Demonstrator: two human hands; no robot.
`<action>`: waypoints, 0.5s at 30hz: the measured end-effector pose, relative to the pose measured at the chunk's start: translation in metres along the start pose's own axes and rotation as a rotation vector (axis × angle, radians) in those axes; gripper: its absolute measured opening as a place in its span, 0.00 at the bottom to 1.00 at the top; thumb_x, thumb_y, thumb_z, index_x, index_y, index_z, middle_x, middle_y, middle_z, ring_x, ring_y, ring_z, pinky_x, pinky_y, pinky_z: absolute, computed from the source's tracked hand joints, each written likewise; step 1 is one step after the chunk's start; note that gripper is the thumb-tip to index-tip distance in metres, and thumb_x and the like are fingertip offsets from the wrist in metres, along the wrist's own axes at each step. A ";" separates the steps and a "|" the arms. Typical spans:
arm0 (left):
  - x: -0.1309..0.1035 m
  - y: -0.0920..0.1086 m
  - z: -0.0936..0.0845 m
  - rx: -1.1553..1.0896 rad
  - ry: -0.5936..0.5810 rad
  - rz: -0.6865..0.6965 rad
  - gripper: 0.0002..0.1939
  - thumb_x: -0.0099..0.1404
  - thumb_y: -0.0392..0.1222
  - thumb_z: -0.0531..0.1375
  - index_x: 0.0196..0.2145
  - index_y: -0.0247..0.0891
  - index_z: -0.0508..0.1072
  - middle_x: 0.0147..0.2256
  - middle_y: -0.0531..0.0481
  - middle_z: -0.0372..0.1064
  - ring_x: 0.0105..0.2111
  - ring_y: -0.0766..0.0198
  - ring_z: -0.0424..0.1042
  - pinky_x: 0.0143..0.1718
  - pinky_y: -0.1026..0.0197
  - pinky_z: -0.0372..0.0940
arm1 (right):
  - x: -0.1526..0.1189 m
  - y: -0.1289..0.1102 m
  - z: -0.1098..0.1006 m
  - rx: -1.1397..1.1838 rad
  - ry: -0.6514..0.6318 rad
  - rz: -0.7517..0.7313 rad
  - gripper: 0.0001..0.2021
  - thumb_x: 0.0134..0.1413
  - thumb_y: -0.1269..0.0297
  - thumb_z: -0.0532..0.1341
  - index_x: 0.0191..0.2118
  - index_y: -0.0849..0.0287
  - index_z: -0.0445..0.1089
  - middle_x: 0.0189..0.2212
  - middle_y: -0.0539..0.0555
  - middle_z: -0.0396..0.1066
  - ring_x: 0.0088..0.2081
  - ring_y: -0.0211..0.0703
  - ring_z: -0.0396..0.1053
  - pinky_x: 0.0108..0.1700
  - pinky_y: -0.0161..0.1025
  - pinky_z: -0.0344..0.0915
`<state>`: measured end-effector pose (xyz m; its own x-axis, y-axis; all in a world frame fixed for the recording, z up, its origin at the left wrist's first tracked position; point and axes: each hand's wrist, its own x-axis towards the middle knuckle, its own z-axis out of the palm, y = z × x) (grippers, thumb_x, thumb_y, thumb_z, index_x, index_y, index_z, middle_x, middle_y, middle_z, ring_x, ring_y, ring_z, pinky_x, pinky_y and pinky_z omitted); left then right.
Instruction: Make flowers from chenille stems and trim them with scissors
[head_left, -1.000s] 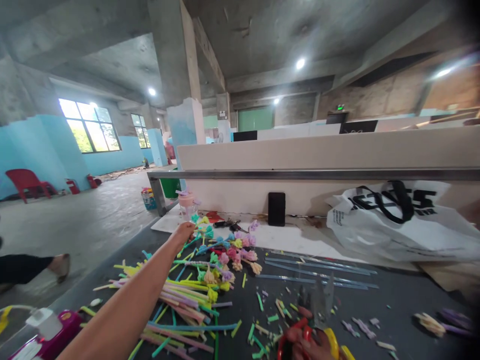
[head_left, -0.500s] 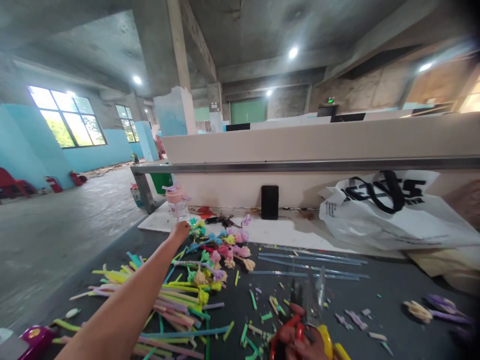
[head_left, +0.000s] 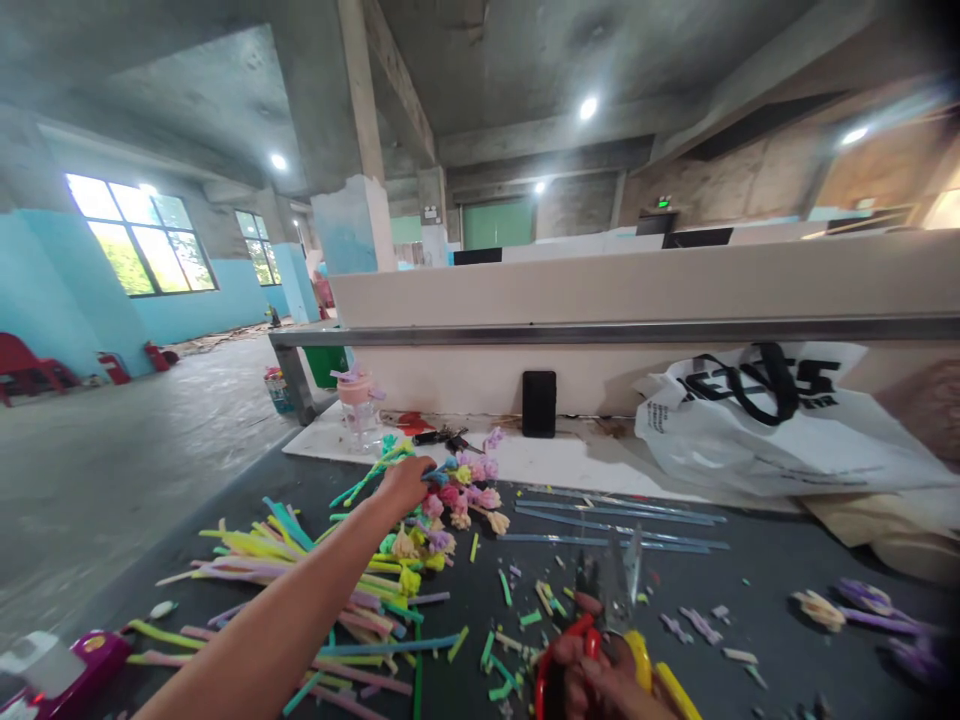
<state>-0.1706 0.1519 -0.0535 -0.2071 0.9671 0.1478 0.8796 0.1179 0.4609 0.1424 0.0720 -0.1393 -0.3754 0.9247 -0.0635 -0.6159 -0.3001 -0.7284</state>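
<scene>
My left hand (head_left: 407, 484) reaches over a pile of fuzzy pipe-cleaner flowers, its fingers drawn together on a blue flower (head_left: 441, 474). Green flowers (head_left: 394, 455) with green stems lie just left of that hand; pink ones (head_left: 452, 497) lie to its right. Under my left forearm is a spread of loose pipe cleaners (head_left: 262, 545) in yellow, pink, purple and blue. At the bottom, my right hand (head_left: 600, 678) is closed round red-handled scissors (head_left: 546, 672), their blades pointing away from me and blurred. A yellow handle (head_left: 640, 657) shows beside that hand.
Cut pipe-cleaner bits (head_left: 531, 618) litter the dark table. Clear strips (head_left: 615, 527) lie behind them. A black phone (head_left: 538, 405) leans on the partition, with a white bag (head_left: 757, 430) to its right. A pink-lidded cup (head_left: 358, 410) stands back left; a magenta device (head_left: 82, 670) lies front left.
My left hand has moved right, from the green flowers to the blue one; the green stems now show beside it. My right hand still holds the scissors in about the same place.
</scene>
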 end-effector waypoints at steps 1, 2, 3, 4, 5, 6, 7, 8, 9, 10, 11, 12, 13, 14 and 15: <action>-0.002 0.002 0.001 -0.038 0.013 0.003 0.15 0.62 0.42 0.54 0.45 0.36 0.66 0.46 0.45 0.64 0.42 0.59 0.67 0.41 0.50 0.64 | 0.000 -0.001 0.000 -0.006 -0.009 0.004 0.34 0.31 0.59 0.70 0.50 0.51 0.62 0.21 0.50 0.71 0.14 0.38 0.64 0.13 0.34 0.61; -0.004 0.004 0.001 -0.086 0.029 0.003 0.14 0.62 0.42 0.54 0.45 0.36 0.66 0.46 0.45 0.64 0.42 0.59 0.66 0.42 0.50 0.64 | 0.000 -0.001 0.001 -0.015 -0.016 0.003 0.33 0.31 0.59 0.70 0.49 0.52 0.63 0.21 0.50 0.71 0.14 0.38 0.64 0.13 0.34 0.61; -0.006 0.006 -0.001 -0.139 0.046 0.001 0.14 0.62 0.42 0.54 0.45 0.36 0.66 0.46 0.45 0.64 0.42 0.59 0.66 0.42 0.50 0.64 | 0.000 -0.002 0.002 -0.025 -0.021 -0.001 0.32 0.31 0.59 0.70 0.49 0.52 0.64 0.21 0.50 0.71 0.13 0.37 0.64 0.13 0.34 0.61; -0.007 0.008 -0.003 -0.192 0.066 -0.003 0.14 0.62 0.42 0.54 0.45 0.36 0.66 0.46 0.45 0.64 0.42 0.59 0.66 0.42 0.51 0.64 | -0.001 -0.002 0.003 -0.036 -0.023 -0.008 0.32 0.31 0.59 0.70 0.48 0.53 0.64 0.21 0.50 0.71 0.14 0.37 0.64 0.13 0.34 0.61; -0.008 0.010 -0.008 -0.248 0.085 -0.007 0.14 0.62 0.42 0.53 0.45 0.37 0.66 0.46 0.45 0.64 0.42 0.59 0.66 0.42 0.51 0.64 | -0.002 -0.003 0.005 -0.044 -0.024 -0.020 0.32 0.31 0.59 0.70 0.48 0.53 0.64 0.21 0.50 0.71 0.14 0.37 0.64 0.14 0.34 0.61; -0.010 0.013 -0.013 -0.306 0.103 -0.010 0.13 0.62 0.42 0.53 0.44 0.36 0.66 0.46 0.45 0.64 0.42 0.60 0.66 0.41 0.51 0.64 | -0.004 -0.003 0.007 -0.050 -0.023 -0.036 0.31 0.32 0.60 0.69 0.49 0.53 0.64 0.22 0.50 0.71 0.14 0.37 0.64 0.14 0.34 0.61; -0.012 0.016 -0.019 -0.366 0.119 -0.010 0.13 0.62 0.42 0.53 0.43 0.36 0.67 0.45 0.45 0.65 0.41 0.60 0.66 0.41 0.52 0.64 | -0.006 -0.003 0.009 -0.054 -0.025 -0.052 0.31 0.33 0.60 0.69 0.49 0.53 0.63 0.23 0.50 0.71 0.15 0.37 0.64 0.14 0.34 0.61; -0.016 0.021 -0.026 -0.428 0.129 -0.008 0.11 0.61 0.42 0.54 0.41 0.35 0.68 0.43 0.46 0.65 0.40 0.61 0.67 0.40 0.53 0.64 | -0.008 -0.003 0.012 -0.054 -0.032 -0.065 0.31 0.33 0.61 0.69 0.50 0.53 0.63 0.23 0.51 0.71 0.15 0.37 0.64 0.14 0.33 0.61; -0.021 0.027 -0.033 -0.494 0.133 -0.003 0.10 0.60 0.41 0.55 0.38 0.34 0.69 0.40 0.47 0.67 0.37 0.62 0.67 0.37 0.56 0.64 | -0.011 -0.003 0.015 -0.053 -0.047 -0.075 0.32 0.34 0.61 0.68 0.50 0.53 0.62 0.23 0.50 0.71 0.15 0.36 0.63 0.14 0.32 0.61; -0.029 0.034 -0.038 -0.564 0.129 0.002 0.08 0.58 0.41 0.57 0.34 0.34 0.70 0.36 0.48 0.68 0.34 0.64 0.67 0.35 0.60 0.63 | -0.013 -0.004 0.019 -0.052 -0.066 -0.084 0.32 0.34 0.62 0.68 0.51 0.53 0.61 0.23 0.50 0.71 0.14 0.34 0.62 0.14 0.31 0.59; -0.039 0.042 -0.043 -0.636 0.109 0.009 0.08 0.56 0.41 0.58 0.31 0.34 0.71 0.31 0.50 0.68 0.30 0.65 0.66 0.31 0.63 0.62 | -0.016 -0.005 0.022 -0.051 -0.086 -0.091 0.32 0.35 0.62 0.68 0.51 0.52 0.60 0.23 0.50 0.71 0.14 0.33 0.61 0.14 0.30 0.58; -0.050 0.052 -0.045 -0.712 0.077 0.018 0.08 0.56 0.43 0.58 0.30 0.34 0.71 0.26 0.52 0.66 0.26 0.68 0.65 0.27 0.65 0.60 | -0.018 -0.007 0.026 -0.056 -0.106 -0.097 0.32 0.36 0.62 0.68 0.51 0.52 0.60 0.23 0.50 0.70 0.14 0.32 0.61 0.14 0.29 0.57; -0.063 0.061 -0.045 -0.789 0.035 0.029 0.09 0.56 0.44 0.58 0.30 0.34 0.71 0.23 0.54 0.65 0.22 0.70 0.63 0.24 0.66 0.58 | -0.021 -0.009 0.029 -0.064 -0.124 -0.104 0.31 0.36 0.62 0.67 0.51 0.53 0.60 0.24 0.50 0.70 0.14 0.32 0.61 0.14 0.29 0.57; -0.077 0.071 -0.044 -0.865 -0.016 0.035 0.10 0.55 0.44 0.59 0.31 0.35 0.71 0.22 0.55 0.64 0.19 0.71 0.61 0.21 0.67 0.56 | -0.025 -0.013 0.033 -0.076 -0.138 -0.109 0.30 0.37 0.62 0.67 0.50 0.54 0.61 0.25 0.51 0.70 0.15 0.33 0.61 0.15 0.30 0.57; -0.091 0.081 -0.041 -0.934 -0.067 0.041 0.12 0.54 0.45 0.59 0.34 0.35 0.71 0.22 0.54 0.64 0.18 0.73 0.60 0.20 0.68 0.55 | -0.028 -0.016 0.036 -0.093 -0.147 -0.112 0.29 0.37 0.61 0.67 0.49 0.55 0.62 0.25 0.51 0.70 0.17 0.35 0.63 0.16 0.31 0.59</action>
<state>-0.0975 0.0638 0.0063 -0.1327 0.9809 0.1421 0.1789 -0.1173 0.9768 0.1379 0.0421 -0.1007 -0.4099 0.9046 0.1168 -0.5957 -0.1684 -0.7854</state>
